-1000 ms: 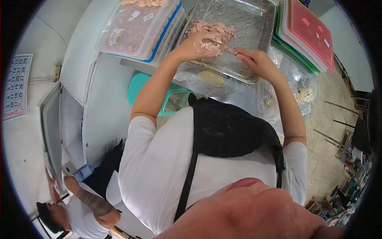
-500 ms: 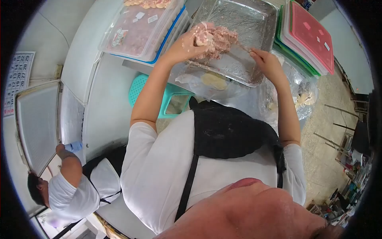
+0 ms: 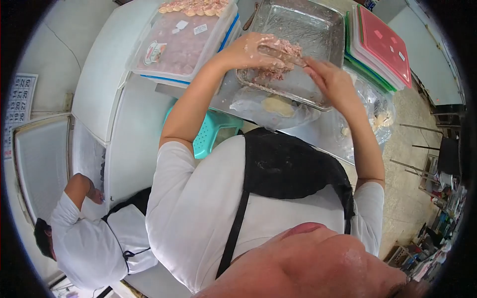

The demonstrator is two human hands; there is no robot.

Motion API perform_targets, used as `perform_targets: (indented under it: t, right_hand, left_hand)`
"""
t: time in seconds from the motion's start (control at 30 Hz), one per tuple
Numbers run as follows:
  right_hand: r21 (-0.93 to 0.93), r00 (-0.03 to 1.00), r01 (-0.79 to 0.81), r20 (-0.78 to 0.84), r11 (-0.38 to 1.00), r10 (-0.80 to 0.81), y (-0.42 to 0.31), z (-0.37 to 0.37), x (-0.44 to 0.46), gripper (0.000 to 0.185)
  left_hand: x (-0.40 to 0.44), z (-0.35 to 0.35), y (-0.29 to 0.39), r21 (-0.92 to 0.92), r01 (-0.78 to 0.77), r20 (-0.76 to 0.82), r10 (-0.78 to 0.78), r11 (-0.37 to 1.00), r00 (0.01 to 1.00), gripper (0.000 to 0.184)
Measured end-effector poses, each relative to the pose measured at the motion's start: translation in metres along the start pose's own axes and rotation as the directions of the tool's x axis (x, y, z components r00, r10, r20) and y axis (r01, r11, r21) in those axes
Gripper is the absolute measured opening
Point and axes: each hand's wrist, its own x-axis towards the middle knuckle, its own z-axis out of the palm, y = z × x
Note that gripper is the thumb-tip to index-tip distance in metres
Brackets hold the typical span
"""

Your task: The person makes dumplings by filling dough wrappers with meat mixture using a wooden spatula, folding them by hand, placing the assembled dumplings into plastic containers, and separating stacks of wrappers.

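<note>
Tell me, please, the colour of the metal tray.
The metal tray is silver; the head view shows it best.

From my end, place reads as commercial food-prep kitchen. I see broad metal tray [image 3: 318, 47] bearing raw minced meat [image 3: 272, 75], stacked clear food boxes [image 3: 174, 52] with paper labels, pile of coloured plastic sheets [image 3: 385, 44], lids or boards, cannot tell which. Wearer in black apron [image 3: 293, 164]; co-worker [image 3: 89, 253], also aproned, at open-doored white cabinet, seemingly fridge or freezer. Calendar [image 3: 20, 109] on wall.

One metal tray [image 3: 320, 39], one co-worker [image 3: 89, 248], one calendar [image 3: 22, 102]
</note>
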Motion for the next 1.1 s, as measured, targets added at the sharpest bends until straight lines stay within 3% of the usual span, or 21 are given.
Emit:
perform_targets:
  t: [0.1, 0.2, 0.23, 0.33, 0.43, 0.47, 0.5, 0.53, 0.63, 0.73, 0.77, 0.83, 0.97, 1.07, 1.1]
  right_hand:
    - [0.043, 0.997, -0.009, -0.07, 0.999, 0.012, -0.016, -0.035, 0.012, 0.03]
    - [0.28, 0.996, -0.026, -0.072, 0.96, 0.048, -0.047, -0.037, 0.016, 0.031]
    - [0.259, 0.999, 0.022, -0.043, 0.966, -0.012, -0.055, -0.023, 0.02, 0.033]
    - [0.285, 1.0, 0.015, -0.007, 0.958, -0.014, -0.081, 0.023, 0.039, 0.032]
    - [0.268, 0.991, -0.137, 0.021, 0.954, 0.136, -0.084, 0.035, 0.045, 0.031]
    - [0.276, 0.979, -0.204, 0.037, 0.939, 0.201, -0.085, 0.037, 0.045, 0.031]
    - [0.309, 0.984, -0.106, -0.101, 0.945, 0.144, -0.085, 0.042, 0.039, 0.033]
    - [0.379, 0.965, -0.2, -0.082, 0.903, 0.249, -0.079, 0.049, 0.03, 0.034]
    - [0.535, 0.869, -0.405, -0.028, 0.741, 0.494, -0.053, 0.076, -0.009, 0.035]
    - [0.645, 0.711, -0.556, 0.042, 0.525, 0.702, -0.062, 0.083, -0.044, 0.035]
    - [0.674, 0.673, -0.565, 0.042, 0.476, 0.739, -0.065, 0.084, -0.055, 0.034]
    - [0.73, 0.585, -0.573, 0.047, 0.372, 0.81, -0.07, 0.091, -0.076, 0.034]
    - [0.751, 0.541, -0.555, 0.001, 0.357, 0.841, -0.081, 0.096, -0.087, 0.035]
    - [0.733, 0.527, -0.572, -0.016, 0.369, 0.849, -0.084, 0.096, -0.083, 0.034]
    - [0.704, 0.523, -0.592, -0.035, 0.392, 0.852, -0.085, 0.095, -0.082, 0.034]
  left_hand:
    - [-0.014, -0.015, -0.004, -0.099, 0.052, -0.151, -0.067, 0.994, 0.986, 0.058]
    - [-0.022, -0.047, -0.008, -0.149, 0.057, -0.004, -0.058, 0.987, 0.998, 0.064]
    - [-0.027, -0.055, -0.009, -0.297, 0.122, 0.035, -0.117, 0.947, 0.993, 0.062]
    - [-0.031, -0.073, -0.037, -0.299, 0.011, 0.063, 0.008, 0.954, 0.998, 0.057]
    - [-0.046, -0.106, -0.05, -0.075, 0.169, 0.077, -0.163, 0.983, 0.984, 0.054]
    - [-0.054, -0.117, -0.067, -0.054, 0.111, 0.069, -0.107, 0.992, 0.992, 0.053]
    - [-0.061, -0.132, -0.093, -0.034, 0.053, 0.062, -0.05, 0.998, 0.997, 0.052]
    - [-0.067, -0.147, -0.118, -0.014, -0.006, 0.055, 0.007, 1.0, 0.998, 0.051]
    - [-0.085, -0.194, -0.168, -0.069, 0.337, 0.129, -0.327, 0.939, 0.936, 0.054]
    - [-0.099, -0.221, -0.233, 0.013, 0.381, 0.086, -0.381, 0.924, 0.921, 0.06]
    - [-0.098, -0.226, -0.238, 0.179, 0.32, 0.046, -0.332, 0.93, 0.942, 0.062]
    - [-0.093, -0.223, -0.243, 0.158, 0.303, -0.063, -0.297, 0.94, 0.953, 0.063]
    - [-0.064, -0.192, -0.312, 0.212, 0.184, -0.27, -0.123, 0.96, 0.955, 0.076]
    - [-0.048, -0.18, -0.285, -0.247, 0.359, -0.007, -0.373, 0.9, 0.928, 0.085]
    - [-0.045, -0.178, -0.272, -0.186, 0.379, -0.002, -0.386, 0.906, 0.922, 0.085]
